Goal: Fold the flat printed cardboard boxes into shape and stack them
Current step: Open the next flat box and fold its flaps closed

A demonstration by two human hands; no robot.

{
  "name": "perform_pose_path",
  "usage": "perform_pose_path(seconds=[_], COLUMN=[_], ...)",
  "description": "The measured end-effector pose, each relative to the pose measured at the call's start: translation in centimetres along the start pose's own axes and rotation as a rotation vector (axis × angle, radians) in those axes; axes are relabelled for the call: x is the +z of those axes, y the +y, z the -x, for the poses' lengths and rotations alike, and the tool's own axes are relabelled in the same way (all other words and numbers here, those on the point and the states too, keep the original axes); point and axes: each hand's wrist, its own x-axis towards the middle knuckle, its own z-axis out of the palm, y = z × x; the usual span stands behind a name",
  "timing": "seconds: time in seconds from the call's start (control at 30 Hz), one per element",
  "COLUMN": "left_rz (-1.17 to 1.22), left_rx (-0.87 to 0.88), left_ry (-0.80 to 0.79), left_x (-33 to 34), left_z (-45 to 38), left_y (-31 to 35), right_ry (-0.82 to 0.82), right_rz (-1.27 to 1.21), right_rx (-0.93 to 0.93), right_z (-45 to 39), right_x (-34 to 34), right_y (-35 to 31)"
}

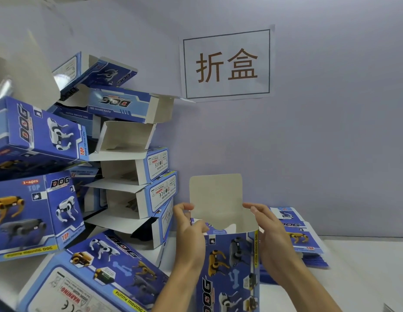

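I hold a blue printed dog box (pixel 230 264) upright in front of me, opened into shape, its pale top flap (pixel 216 197) standing straight up. My left hand (pixel 189 235) grips the box's upper left edge, with fingers curled over a side flap. My right hand (pixel 270 235) holds the upper right edge, its thumb near the base of the top flap. A stack of flat printed boxes (pixel 297 239) lies on the table behind my right hand.
A tall, untidy pile of folded boxes (pixel 128 158) with open ends leans against the wall at left, reaching down to a box (pixel 101 273) lying near my left forearm. A paper sign (pixel 226 64) hangs on the wall. White table (pixel 358 278) extends to the right.
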Motion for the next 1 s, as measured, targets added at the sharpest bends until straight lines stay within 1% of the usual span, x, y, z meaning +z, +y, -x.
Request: perform_pose_path(seconds=[0.13, 0.23, 0.43, 0.6, 0.9, 1.0], left_rz=[0.048, 0.039, 0.151, 0.021, -0.055, -0.083], left_rx=[0.006, 0.011, -0.008, 0.097, 0.169, 0.225], left_ry=[-0.033, -0.047, -0.053, -0.010, 0.032, 0.085], left_x=[-0.2, -0.2, -0.1, 0.4, 0.1, 0.0], left_z=[0.0, 0.1, 0.2, 0.6, 0.2, 0.0], left_y=[-0.3, -0.4, -0.3, 0.0, -0.2, -1.0], right_ry=[0.013, 0.028, 0.021, -0.018, 0.020, 0.053], right_rz=[0.008, 0.080, 0.137, 0.140, 0.105, 0.095], right_rx=[0.004, 0.023, 0.068, 0.079, 0.018, -0.029], right_z=[-0.1, -0.3, -0.5, -0.5, 0.1, 0.1], right_x=[-0.1, 0.1, 0.5, 0.7, 0.5, 0.4], right_y=[-0.1, 0.2, 0.3, -0.1, -0.2, 0.0])
